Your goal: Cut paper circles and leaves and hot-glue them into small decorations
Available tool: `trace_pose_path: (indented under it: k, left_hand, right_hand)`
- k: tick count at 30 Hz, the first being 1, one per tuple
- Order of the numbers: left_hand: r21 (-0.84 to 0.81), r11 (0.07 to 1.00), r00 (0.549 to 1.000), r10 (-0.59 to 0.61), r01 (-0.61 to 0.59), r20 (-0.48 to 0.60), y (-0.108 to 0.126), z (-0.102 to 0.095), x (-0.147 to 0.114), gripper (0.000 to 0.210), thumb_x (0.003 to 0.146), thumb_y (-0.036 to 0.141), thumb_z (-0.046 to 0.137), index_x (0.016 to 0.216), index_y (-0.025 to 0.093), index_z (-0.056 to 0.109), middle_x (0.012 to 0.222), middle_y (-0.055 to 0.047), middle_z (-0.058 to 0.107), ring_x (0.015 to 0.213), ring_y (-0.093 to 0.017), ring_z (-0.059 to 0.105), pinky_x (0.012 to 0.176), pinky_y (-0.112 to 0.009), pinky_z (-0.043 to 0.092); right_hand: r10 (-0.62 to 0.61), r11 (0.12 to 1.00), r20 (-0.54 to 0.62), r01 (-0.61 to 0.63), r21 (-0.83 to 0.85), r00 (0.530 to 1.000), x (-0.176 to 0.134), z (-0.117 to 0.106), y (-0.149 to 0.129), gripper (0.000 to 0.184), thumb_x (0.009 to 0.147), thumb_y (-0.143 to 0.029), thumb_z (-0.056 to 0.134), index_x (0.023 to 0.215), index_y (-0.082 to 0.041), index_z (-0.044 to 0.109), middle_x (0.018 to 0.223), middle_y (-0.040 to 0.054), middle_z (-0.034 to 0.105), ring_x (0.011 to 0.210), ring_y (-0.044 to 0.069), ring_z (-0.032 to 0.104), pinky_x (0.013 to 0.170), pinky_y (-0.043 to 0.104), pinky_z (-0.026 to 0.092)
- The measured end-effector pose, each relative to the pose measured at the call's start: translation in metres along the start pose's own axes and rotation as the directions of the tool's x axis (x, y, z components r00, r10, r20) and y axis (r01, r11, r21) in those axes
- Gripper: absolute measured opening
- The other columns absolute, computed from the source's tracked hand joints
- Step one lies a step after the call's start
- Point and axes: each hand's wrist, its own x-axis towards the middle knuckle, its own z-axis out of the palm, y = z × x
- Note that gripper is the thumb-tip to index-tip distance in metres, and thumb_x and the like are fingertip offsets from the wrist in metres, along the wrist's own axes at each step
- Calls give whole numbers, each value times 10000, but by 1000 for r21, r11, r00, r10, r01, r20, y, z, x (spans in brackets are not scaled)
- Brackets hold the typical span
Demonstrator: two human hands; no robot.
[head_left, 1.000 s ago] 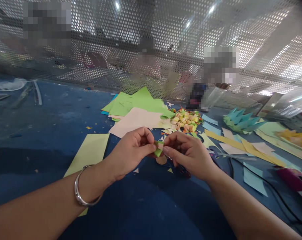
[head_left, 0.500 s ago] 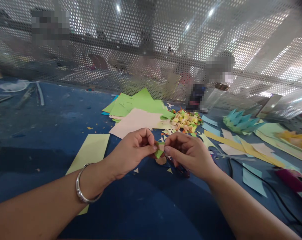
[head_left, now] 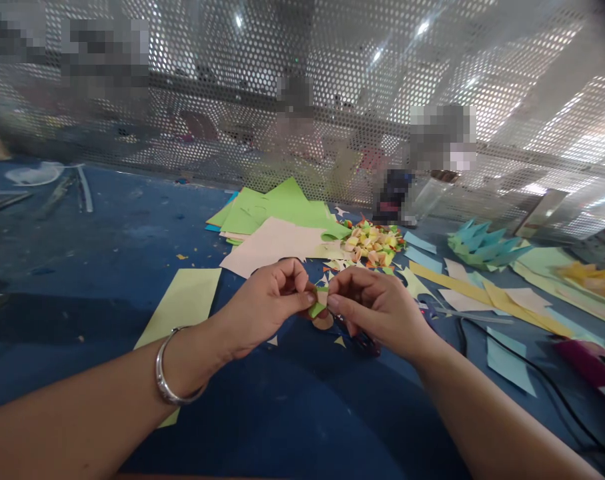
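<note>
A left hand point(head_left: 269, 290) and right hand point(head_left: 382, 300) pinch a small, folded green-and-peach paper piece point(head_left: 322, 299) above the blue worktop point(head_left: 302, 413); it looks unfinished; a multicoloured heap of small paper pieces point(head_left: 375, 241), seemingly completed, lies toward the far edge.

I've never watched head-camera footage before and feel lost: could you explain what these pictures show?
There is no machine here, only a person's bare left hand and right hand. One camera, worn on the head, looks forward and down past the arms. Between them, the hands pinch a small folded piece of green and pale-pink paper. On the blue tabletop lie bright green paper sheets, a large pale-pink paper sheet, a pale yellow-green paper strip, a heap of small multicoloured paper pieces and a spiky turquoise paper shape. Behind stands a grey perforated screen.
</note>
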Motion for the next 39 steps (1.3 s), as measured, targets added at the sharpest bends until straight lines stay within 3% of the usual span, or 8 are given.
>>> trace_pose_path:
  k: [18,26,34,39]
  left_hand:
    - [22,998,999,-50,50,13,0,-1,1,341,774,235,757,703,199,425,690,35,567,678,-120,576,680,-259,436]
    - [261,961,996,93,-87,-10,-3,-2,-2,252,852,219,673,735,213,450,754,7,611,725,-147,578,681,-286,443]
    - [196,980,998,50,-40,-49,-2,3,-5,205,856,278,711,876,209,519,757,26,602,714,-144,616,713,-303,505]
    - [197,980,994,25,-4,-102,-4,3,-4,326,828,387,763,973,197,542,854,-4,645,803,-167,647,763,-327,525]
  right_hand:
    - [52,998,51,-50,-30,997,0,-1,4,183,883,-359,687,895,-179,653,692,-13,665,459,67,537,385,161,400]
    - [-103,951,-58,81,-299,993,-2,1,6,32,861,-213,628,843,-193,646,657,-31,629,520,82,521,494,205,411]
    - [-165,925,-103,118,-362,981,-4,5,6,37,834,-203,625,798,-198,624,644,-37,602,523,81,501,487,207,386]
    - [-196,908,-104,141,-394,975,-3,7,8,45,809,-164,607,792,-197,632,626,-41,585,525,83,501,490,204,388]
